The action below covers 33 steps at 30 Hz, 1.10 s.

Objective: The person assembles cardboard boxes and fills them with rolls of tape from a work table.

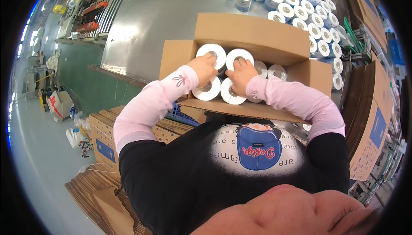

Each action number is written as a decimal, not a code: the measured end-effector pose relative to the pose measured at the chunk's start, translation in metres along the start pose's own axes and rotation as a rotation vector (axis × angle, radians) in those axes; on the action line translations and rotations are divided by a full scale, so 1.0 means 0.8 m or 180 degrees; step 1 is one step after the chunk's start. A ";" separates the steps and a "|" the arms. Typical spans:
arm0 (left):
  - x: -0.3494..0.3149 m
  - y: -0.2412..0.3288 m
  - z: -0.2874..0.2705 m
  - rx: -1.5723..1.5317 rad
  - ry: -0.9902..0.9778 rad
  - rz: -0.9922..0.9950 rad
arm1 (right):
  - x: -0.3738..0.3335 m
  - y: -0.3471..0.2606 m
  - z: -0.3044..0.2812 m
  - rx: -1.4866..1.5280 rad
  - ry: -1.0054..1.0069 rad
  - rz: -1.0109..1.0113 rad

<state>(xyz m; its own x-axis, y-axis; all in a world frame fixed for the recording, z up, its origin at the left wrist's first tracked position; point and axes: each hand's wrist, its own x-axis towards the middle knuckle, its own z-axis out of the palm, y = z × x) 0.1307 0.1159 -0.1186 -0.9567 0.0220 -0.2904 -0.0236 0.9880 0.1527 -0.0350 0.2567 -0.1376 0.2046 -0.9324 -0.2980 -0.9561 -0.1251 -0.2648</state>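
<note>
left hand point(204, 69) on far-left roll point(216, 52) | right hand point(242, 73) on adjacent roll point(240, 54) | closed grips? can't tell | lower upright, clear carton point(253, 30) walls

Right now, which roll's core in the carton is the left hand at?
The far-row roll at the left end of the carton: the left hand reaches its core, while the right hand is at the roll to its right.

Open carton point(251, 29): matt cardboard, smooth panels. Rolls point(206, 93) inside carton: smooth white ends, glossy film point(278, 73) over those at right. Worktable point(146, 29) beyond carton: smooth metal, glossy (highly reflective in places). Sleeves point(146, 102) at near side of carton: matt cloth. Floor point(38, 149) left of carton: smooth, semi-gloss.
</note>
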 end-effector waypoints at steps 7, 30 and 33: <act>0.064 -0.020 -0.006 -0.0840 -0.1471 -0.0433 | -0.076 0.074 -0.051 0.1906 0.0620 -0.0038; 0.575 -0.018 0.053 -0.0215 -0.0211 -0.1513 | -0.126 0.518 0.126 0.0520 0.1106 0.4161; 0.572 -0.016 0.047 0.0045 -0.0454 -0.1269 | -0.102 0.528 0.109 0.0819 0.0689 0.4539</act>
<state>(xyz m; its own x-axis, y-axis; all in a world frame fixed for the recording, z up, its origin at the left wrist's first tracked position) -0.2958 0.1190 -0.2891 -0.8236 -0.3424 -0.4522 -0.3788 0.9254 -0.0106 -0.4374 0.3091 -0.3053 -0.9191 -0.2462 -0.3078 -0.2493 0.9680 -0.0297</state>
